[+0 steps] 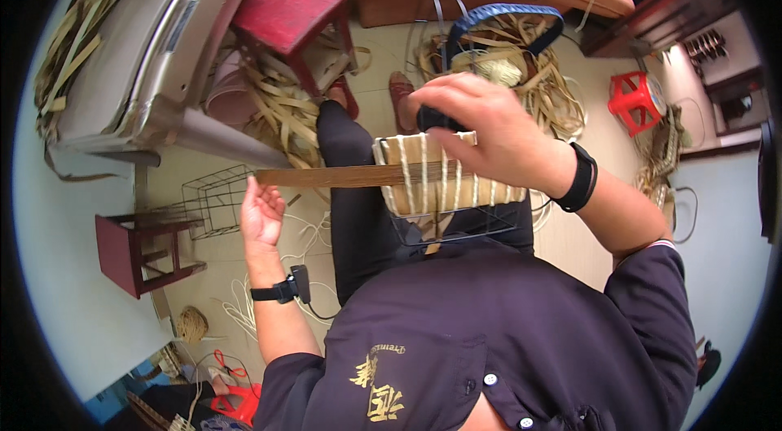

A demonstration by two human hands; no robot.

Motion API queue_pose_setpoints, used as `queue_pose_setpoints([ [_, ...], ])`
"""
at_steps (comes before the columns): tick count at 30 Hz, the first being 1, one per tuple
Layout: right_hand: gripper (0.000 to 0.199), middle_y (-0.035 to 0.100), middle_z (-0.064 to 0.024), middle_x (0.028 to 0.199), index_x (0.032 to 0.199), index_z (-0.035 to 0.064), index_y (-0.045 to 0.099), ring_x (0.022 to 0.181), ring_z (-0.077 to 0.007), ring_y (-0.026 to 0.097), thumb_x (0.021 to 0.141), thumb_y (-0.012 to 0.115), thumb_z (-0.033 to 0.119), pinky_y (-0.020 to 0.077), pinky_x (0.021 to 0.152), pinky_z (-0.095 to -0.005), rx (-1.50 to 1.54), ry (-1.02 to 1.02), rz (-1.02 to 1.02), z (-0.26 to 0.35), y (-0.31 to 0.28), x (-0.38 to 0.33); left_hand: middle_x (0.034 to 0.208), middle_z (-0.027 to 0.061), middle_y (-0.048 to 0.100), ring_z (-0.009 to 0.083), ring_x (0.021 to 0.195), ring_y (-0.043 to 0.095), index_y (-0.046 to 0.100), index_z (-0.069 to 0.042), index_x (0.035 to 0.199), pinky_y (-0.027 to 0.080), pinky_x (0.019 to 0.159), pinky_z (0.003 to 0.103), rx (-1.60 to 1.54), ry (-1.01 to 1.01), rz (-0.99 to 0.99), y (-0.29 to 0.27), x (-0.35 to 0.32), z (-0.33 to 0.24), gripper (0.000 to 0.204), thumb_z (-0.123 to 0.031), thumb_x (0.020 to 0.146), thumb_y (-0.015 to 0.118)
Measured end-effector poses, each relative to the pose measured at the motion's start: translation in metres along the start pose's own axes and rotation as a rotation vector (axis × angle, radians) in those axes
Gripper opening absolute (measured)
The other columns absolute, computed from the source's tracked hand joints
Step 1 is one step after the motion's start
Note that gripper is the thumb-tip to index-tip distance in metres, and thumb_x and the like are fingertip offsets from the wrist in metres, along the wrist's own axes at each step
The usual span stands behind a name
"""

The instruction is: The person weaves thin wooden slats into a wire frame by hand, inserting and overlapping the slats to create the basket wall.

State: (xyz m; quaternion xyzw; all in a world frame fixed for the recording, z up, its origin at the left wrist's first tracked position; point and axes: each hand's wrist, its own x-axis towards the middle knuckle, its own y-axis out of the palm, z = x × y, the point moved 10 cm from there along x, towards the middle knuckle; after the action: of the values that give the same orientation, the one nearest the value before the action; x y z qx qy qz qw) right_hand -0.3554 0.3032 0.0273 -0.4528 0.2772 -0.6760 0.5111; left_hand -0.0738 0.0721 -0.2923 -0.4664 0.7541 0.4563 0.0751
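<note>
**weavefan:** So, going left to right, how far along is this? The left hand (261,215) has its fingers curled loosely around the free end of a long flat brown strip (326,177), which runs across into the basket (444,182) on the lap.

**canecrafter:** I'd say about halfway up the walls. The upper part of the wire frame is covered in tan bands crossed by pale uprights, but the lower wire bars (456,227) are bare, so a good few rows look left to do. The right hand (481,134) is closed around a dark tool handle (436,119) pressed at the basket's top edge.

**weavefan:** Plenty of stock left too: loose strips (281,113) heaped on the floor by the red stool (289,11).
</note>
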Motion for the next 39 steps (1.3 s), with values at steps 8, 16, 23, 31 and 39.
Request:
queue_pose_setpoints([
  [8,0.052,0.073,-0.0216,0.084,0.095,0.0031,0.077,0.085,-0.0403,0.072,0.092,0.068,0.054,0.0573,0.078,-0.0499,-0.063,0.477,0.452,-0.046,0.095,0.014,0.087,0.0028,0.075,0.0124,0.076,0.073,0.072,-0.007,0.106,0.062,0.065,0.027,0.05,-0.091,0.041,0.007,-0.001,0.033,0.028,-0.034,0.106,0.062],
  [16,0.034,0.04,0.0054,0.065,0.067,0.0033,0.047,0.064,-0.006,0.039,0.094,0.064,0.016,0.0325,0.058,-0.0293,0.49,0.628,-0.21,-0.109,-0.046,-0.091,0.105,0.0031,0.073,0.0087,0.089,0.069,0.067,-0.006,0.124,0.057,0.079,0.024,0.328,0.154,0.021,0.019,0.0,0.001,0.034,-0.034,0.104,0.065],
  [23,0.027,0.045,0.0075,0.069,0.069,0.0141,0.045,0.067,-0.0037,0.047,0.089,0.061,0.012,0.0392,0.063,-0.0229,0.901,0.698,-0.792,-0.138,-0.101,-0.207,0.158,0.0106,0.045,0.0236,0.147,0.042,0.024,-0.013,0.164,0.033,0.12,0.04,0.722,0.318,0.621,0.161,-0.069,-0.019,0.101,-0.059,0.09,0.074],
  [31,0.012,0.054,0.0006,0.078,0.078,0.011,0.055,0.079,-0.0127,0.058,0.086,0.063,0.013,0.0487,0.077,-0.0286,1.216,0.469,-0.793,-0.136,-0.114,-0.229,0.154,0.0175,0.047,0.0265,0.132,0.057,0.027,-0.016,0.164,0.048,0.108,0.04,1.319,0.426,0.532,0.181,-0.109,0.036,0.1,-0.013,0.082,0.084],
  [39,0.024,0.066,-0.0087,0.098,0.1,0.0005,0.067,0.1,-0.022,0.065,0.09,0.063,0.022,0.0525,0.094,-0.0352,1.186,0.543,-0.953,-0.168,-0.088,-0.266,0.1,0.0045,0.073,0.0115,0.081,0.072,0.069,0.001,0.121,0.06,0.072,0.026,1.059,0.581,0.286,0.184,-0.118,-0.046,0.025,-0.015,0.108,0.055],
])
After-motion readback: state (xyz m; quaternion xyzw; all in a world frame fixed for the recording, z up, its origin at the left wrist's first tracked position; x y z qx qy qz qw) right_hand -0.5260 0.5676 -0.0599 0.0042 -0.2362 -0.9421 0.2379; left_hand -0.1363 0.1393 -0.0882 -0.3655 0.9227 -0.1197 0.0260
